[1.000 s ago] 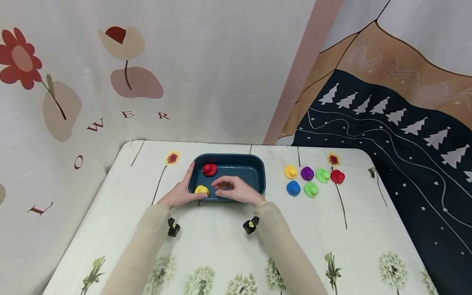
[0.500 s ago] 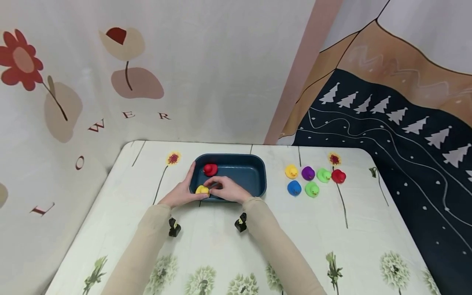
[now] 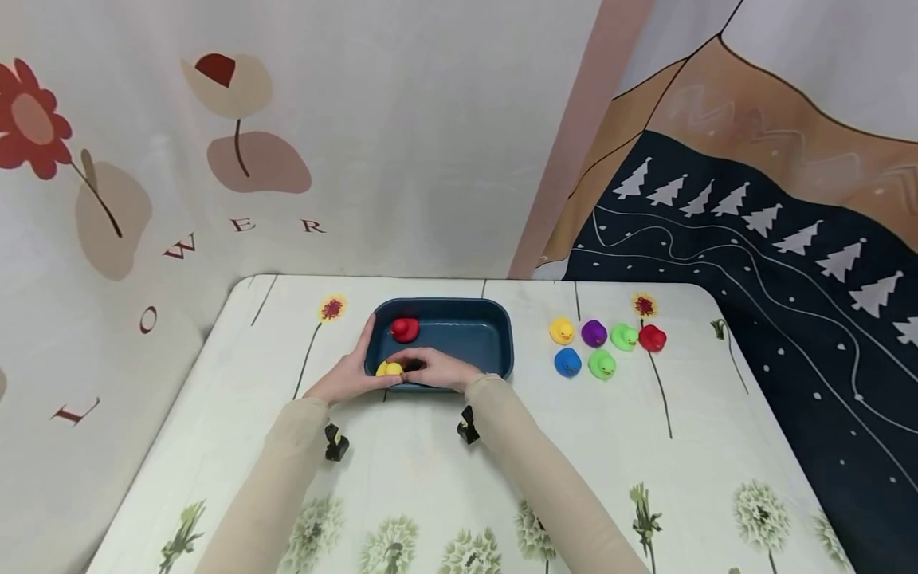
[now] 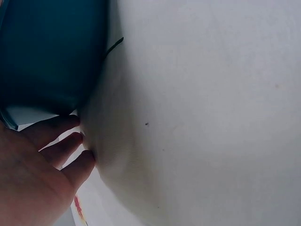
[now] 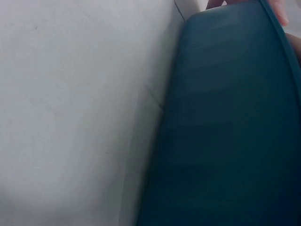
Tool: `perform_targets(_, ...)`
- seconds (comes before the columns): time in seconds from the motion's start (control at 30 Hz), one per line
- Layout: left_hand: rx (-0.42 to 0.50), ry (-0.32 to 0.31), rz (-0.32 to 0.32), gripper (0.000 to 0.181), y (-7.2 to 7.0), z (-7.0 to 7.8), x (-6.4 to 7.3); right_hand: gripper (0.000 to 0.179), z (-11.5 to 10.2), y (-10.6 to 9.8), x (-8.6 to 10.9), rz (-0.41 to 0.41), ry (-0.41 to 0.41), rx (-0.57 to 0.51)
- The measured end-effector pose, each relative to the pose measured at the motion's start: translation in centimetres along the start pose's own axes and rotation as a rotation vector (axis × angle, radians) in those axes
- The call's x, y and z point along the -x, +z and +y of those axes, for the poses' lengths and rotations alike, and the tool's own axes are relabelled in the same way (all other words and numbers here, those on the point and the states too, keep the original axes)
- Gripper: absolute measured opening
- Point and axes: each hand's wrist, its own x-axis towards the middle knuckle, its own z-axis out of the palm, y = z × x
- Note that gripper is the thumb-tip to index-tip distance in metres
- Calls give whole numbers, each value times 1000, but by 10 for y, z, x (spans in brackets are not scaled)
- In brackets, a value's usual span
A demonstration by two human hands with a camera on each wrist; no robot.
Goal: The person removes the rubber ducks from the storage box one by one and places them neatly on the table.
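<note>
A yellow rubber duck (image 3: 390,369) sits in the front left corner of a dark blue rectangular tray (image 3: 495,379). My right hand (image 3: 437,370) reaches over the front rim, its thumb and curled fingertips at the duck's right side, partly hiding it. With the thumb along the front rim and the fingers along the left end, my left hand (image 3: 351,376) grips the tray's corner. Those fingers (image 4: 59,153) show beside the tray's outer wall in the left wrist view. Inside the tray, behind the yellow duck, is a red rubber duck (image 3: 405,329). The right wrist view shows mostly the tray's outer wall (image 5: 225,117).
Right of the tray, several loose ducks lie in two rows: a yellow duck (image 3: 562,330), a purple duck (image 3: 594,333), a red duck (image 3: 653,338), a blue duck (image 3: 568,362) and green ones (image 3: 602,364). A printed white cloth (image 3: 402,462) covers the table; patterned curtains stand behind it.
My right hand has moved left across the tray, from beside the yellow duck until its fingertips reach it. The left hand and the other ducks stay where they were.
</note>
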Motion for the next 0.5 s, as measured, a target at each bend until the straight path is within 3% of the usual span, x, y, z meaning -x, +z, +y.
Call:
perform_targets(0.2,2,9,-3,118,0,0,-1,36,3,-1,-5,5,5,-27)
perform_targets(0.5,-11,6,2,117,0,-2,0,28,1,2,-14,68,11,50)
